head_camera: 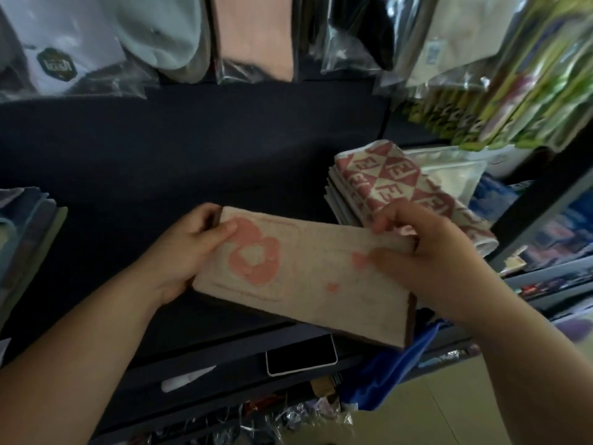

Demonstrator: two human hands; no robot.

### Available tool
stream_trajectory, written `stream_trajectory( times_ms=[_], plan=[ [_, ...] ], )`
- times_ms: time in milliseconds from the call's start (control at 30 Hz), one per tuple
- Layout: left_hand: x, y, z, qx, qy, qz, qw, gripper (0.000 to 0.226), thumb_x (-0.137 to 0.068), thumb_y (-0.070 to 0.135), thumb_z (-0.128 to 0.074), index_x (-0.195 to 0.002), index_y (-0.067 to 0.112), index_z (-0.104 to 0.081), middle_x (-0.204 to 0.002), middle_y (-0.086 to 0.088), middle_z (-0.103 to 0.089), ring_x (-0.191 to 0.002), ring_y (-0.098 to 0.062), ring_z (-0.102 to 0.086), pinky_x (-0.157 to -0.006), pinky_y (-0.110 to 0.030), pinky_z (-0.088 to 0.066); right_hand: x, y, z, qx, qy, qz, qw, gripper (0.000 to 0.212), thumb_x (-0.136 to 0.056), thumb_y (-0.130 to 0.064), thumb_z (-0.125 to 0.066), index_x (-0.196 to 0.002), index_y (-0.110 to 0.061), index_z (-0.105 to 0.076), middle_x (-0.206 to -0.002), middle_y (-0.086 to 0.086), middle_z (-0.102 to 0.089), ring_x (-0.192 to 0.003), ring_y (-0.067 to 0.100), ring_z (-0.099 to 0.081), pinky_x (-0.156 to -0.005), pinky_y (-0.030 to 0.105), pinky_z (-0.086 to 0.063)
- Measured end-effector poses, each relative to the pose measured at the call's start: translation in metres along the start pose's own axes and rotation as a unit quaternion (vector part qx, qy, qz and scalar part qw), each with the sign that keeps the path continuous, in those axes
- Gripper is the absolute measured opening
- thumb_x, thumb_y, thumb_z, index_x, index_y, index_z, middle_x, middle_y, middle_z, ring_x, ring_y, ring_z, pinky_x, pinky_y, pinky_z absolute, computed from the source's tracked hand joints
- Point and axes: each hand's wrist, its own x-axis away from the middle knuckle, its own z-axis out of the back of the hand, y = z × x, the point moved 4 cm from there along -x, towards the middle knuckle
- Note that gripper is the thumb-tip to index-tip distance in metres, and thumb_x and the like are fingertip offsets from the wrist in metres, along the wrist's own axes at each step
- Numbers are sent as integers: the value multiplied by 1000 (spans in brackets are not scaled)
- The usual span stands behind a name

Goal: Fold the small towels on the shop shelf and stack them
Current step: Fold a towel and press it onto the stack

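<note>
A beige small towel [308, 271] with a pink flower print and a brown edge is folded into a long strip. I hold it over the front of the dark shelf [160, 162]. My left hand [189, 248] grips its left end, thumb on top. My right hand [426, 252] pinches its right end. Just behind my right hand lies a stack of folded towels [391, 184] with a red and cream diamond pattern on top.
A phone [301, 354] lies face up on the shelf's front lip below the towel. Bagged goods hang above, and green packets [513, 91] fill the upper right. Folded cloths [29, 220] sit at the left edge. Blue fabric [394, 370] hangs below right.
</note>
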Motion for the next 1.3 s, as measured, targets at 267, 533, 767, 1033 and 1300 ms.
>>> stream_trajectory(
  times_ms=[267,533,767,1033,1300],
  plan=[
    [-51,68,-83,53,-102,4,993,31,-93,6,-62,-118,23,-68,-105,-3,-78,-92,-18,-76,-72,-32,-58,20,20,76,-59,183,6,981,34,-89,-7,-67,-75,-37,-71,-110,-16,-61,-103,-1,-58,-81,14,-46],
    [-138,118,-154,-49,-44,-173,983,25,-89,3,-71,-112,14,-70,-105,-10,-74,-93,-21,-71,-82,-32,-58,26,40,82,39,288,6,957,15,-91,-20,-67,-97,-28,-77,-119,-12,-58,-100,-3,-56,-78,3,-43],
    [-191,136,-189,-51,-35,-209,976,38,-80,10,-82,-115,4,-71,-101,-8,-74,-89,-18,-70,-77,-22,-58,23,43,69,67,325,24,943,14,-90,-12,-71,-98,-20,-79,-120,-6,-61,-86,3,-61,-77,15,-52],
    [-205,117,-222,-221,-6,-284,933,20,-84,21,-80,-102,13,-77,-94,-1,-74,-87,-14,-69,-83,-25,-53,35,67,47,229,318,21,920,2,-82,-16,-78,-85,-16,-78,-105,1,-61,-78,17,-65,-71,33,-60],
    [-201,80,-196,-90,-95,-54,990,35,-79,47,-74,-103,22,-77,-94,-1,-79,-92,-22,-75,-87,-37,-59,48,85,24,-74,374,-219,898,51,-68,-41,-88,-79,-22,-42,-75,5,-51,-61,9,-48,-53,24,-45]
  ],
)
